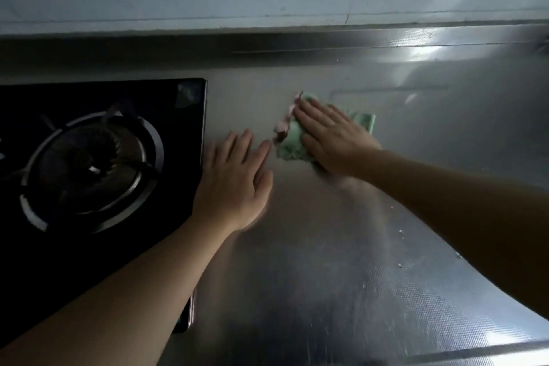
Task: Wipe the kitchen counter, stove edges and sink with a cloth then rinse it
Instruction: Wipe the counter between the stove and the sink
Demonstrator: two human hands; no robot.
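While flat on the cloth, right hand; left hand open on counter

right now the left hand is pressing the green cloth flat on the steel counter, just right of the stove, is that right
Not quite: the head view shows the right hand pressing the green cloth flat on the steel counter, right of the stove. The left hand lies open beside the cloth, fingers straight, not touching it.

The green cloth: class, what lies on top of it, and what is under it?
The right hand presses flat on the green cloth, covering its middle. Under the cloth is the steel counter; that covered patch cannot be seen.
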